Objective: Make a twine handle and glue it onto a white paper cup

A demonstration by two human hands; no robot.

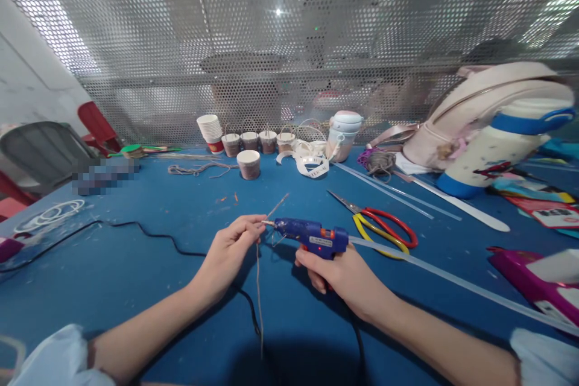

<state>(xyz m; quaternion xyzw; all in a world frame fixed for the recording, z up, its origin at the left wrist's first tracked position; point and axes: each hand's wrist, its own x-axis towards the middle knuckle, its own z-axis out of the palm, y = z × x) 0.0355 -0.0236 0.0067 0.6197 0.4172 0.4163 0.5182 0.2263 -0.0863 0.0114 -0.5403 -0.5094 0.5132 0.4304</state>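
Observation:
My left hand pinches a thin length of grey twine between thumb and fingers; one end points up and right, the rest hangs down toward me. My right hand is wrapped round the handle of a blue hot glue gun. The gun's nozzle points left and meets the twine right at my left fingertips. A clear glue stick runs out of the gun's back to the right. The gun's black cord trails left across the blue table.
Red and yellow scissors lie just right of the gun. Several paper cups and a cup stack stand at the back, beside white ribbon. A pale bag and bottle sit at the right, before a perforated metal screen.

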